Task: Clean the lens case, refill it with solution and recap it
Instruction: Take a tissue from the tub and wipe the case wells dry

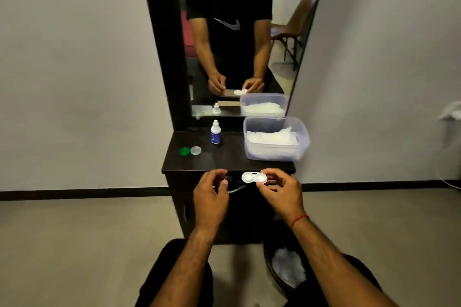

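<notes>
Dresser top (224,157), mirror (239,32), white walls (74,70)

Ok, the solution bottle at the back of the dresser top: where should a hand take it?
Grip the solution bottle around its wide lower body, below the narrow capped neck. It stands upright with bare top on its left, so the free left hand can come from the front-left; the tissue tub crowds its right.

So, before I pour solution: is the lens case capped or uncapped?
Uncapped. The white two-well lens case in the right hand shows both wells open; the green cap and clear cap lie on the dark table.
</notes>
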